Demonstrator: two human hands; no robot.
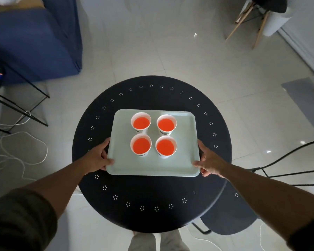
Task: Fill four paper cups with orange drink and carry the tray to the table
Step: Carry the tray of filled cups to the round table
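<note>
Gripping tray (pixel 185 160) at both short edges: left hand (pixel 96 158), right hand (pixel 209 163), each clamped on rim. Tray over round table (pixel 152 196), contact unclear. Four filled cups (pixel 153 134) mid-tray. Last step, I judge: lower level, release slowly.

Dim, soft light with small glints on the floor tiles (pixel 195 34); wide-angle bending and blur toward the edges.
</note>
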